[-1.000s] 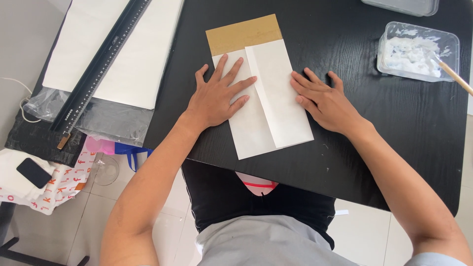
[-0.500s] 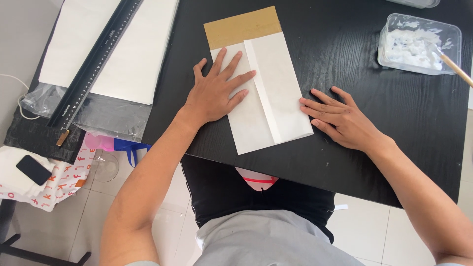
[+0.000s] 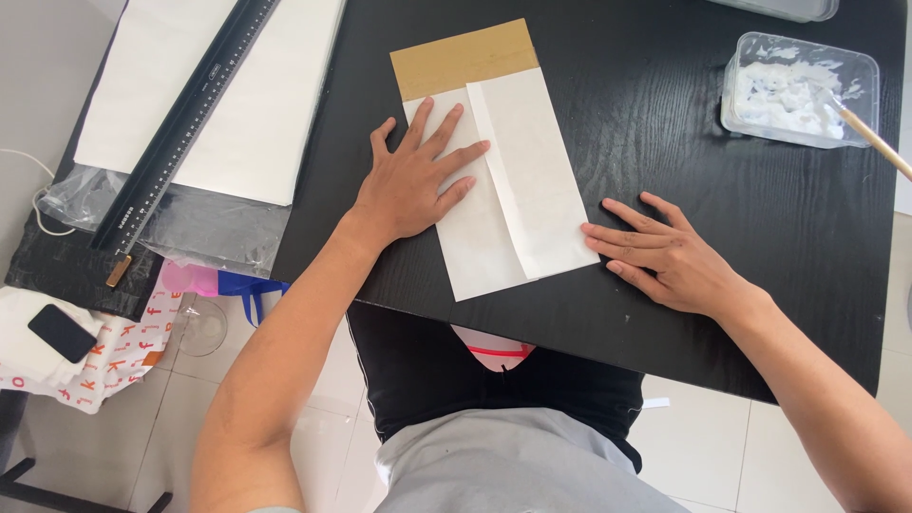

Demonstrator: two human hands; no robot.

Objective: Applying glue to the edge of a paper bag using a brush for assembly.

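While the left hand (image 3: 415, 180) lies flat with fingers spread on the folded white paper (image 3: 503, 180), pinning it to the black tabletop (image 3: 684, 171), the right hand (image 3: 665, 258) rests open beside it, fingertips touching the paper's lower right edge, grasping nothing. A brown strip (image 3: 464, 57) tops the paper; a tub of what may be paste (image 3: 798, 90) stands well apart.

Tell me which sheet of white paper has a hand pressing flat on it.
The folded white sheet with the brown strip: the left hand lies on it. The larger white sheet lies under the black ruler instead.
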